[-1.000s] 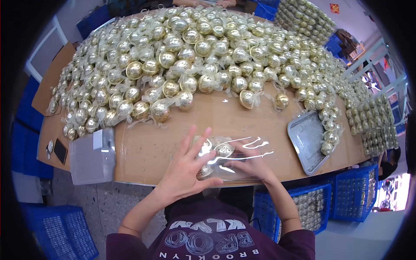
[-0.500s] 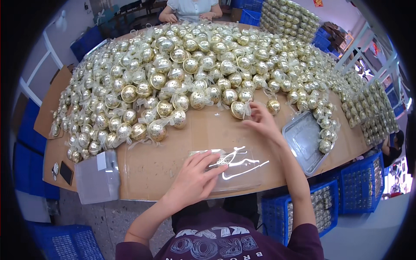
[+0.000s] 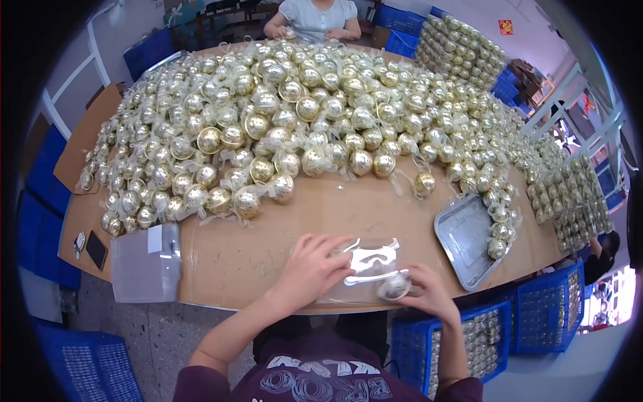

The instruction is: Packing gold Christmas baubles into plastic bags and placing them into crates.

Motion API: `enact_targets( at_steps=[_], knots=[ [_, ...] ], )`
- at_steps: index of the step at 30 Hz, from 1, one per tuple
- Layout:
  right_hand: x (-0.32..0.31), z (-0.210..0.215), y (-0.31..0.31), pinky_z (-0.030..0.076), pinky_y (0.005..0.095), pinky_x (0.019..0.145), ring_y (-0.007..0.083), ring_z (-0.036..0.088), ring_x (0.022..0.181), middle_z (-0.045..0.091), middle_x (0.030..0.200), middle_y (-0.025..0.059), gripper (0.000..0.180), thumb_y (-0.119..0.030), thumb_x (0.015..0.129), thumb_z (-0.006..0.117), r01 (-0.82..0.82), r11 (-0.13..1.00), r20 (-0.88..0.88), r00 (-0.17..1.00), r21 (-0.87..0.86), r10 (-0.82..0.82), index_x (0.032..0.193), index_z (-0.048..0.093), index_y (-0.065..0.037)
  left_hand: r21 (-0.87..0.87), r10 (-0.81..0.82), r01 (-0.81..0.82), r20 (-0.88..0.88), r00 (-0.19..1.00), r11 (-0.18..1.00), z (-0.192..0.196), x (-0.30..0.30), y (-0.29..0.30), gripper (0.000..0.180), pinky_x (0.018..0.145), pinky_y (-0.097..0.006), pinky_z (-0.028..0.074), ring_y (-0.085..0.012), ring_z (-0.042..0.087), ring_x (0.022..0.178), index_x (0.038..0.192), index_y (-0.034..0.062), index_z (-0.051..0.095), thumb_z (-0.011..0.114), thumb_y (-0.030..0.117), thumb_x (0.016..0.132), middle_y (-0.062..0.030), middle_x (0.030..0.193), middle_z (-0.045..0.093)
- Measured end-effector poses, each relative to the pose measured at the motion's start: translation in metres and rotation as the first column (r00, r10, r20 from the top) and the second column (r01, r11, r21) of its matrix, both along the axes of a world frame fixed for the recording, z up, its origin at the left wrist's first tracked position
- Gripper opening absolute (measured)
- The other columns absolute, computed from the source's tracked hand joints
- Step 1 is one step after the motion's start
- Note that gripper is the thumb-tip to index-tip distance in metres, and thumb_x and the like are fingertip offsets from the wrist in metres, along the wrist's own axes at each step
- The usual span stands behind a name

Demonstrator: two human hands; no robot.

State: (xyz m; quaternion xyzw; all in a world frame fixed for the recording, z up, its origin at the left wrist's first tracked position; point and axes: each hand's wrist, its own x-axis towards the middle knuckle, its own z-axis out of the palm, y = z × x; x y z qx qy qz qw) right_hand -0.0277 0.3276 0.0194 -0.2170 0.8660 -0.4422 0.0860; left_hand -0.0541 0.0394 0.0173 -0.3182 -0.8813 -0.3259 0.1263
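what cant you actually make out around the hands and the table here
- Head view: whether the gold ball is inside the clear bag or only at its mouth; glare and the right hand hide it.
- Left hand covers the bag's left part.
- Small things beside the phone: too small to tell.
- Contents of the pale box: frosted wall.
- Person's face at the far table edge: cut off by the frame.
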Motion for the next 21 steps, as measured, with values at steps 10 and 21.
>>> enact_targets(
  at_steps=[10,21],
  knots=[
    [-0.055,-0.034,-0.049,0.047,0.0322,0.090,0.0154,0.061,0.099,0.067,0.105,0.0039,0.033,-0.014,0.076,0.077,-0.245,0.926,0.287,0.900,-0.286,0.327,0.108,0.069,-0.006,0.010,-0.028,0.029,-0.031,0.999,1.000,0.000,-0.003,0.003,0.032,0.097,-0.042,0.035,-0.0260,0.051,0.117,0.082,0.0116,0.064,0.071,0.042,0.076,-0.0064,0.127,0.056],
    [-0.220,0.031,-0.090,0.048,0.0388,0.081,0.0286,0.057,0.094,0.062,0.096,0.0099,0.040,-0.019,0.069,0.078,0.012,0.943,-0.567,0.801,0.333,0.190,0.104,0.064,-0.006,0.018,-0.011,0.011,0.002,1.000,1.000,0.004,0.002,0.001,0.035,0.098,-0.042,0.035,-0.0266,0.051,0.115,0.087,0.0108,0.063,0.071,0.043,0.078,-0.0085,0.125,0.057]
  ],
)
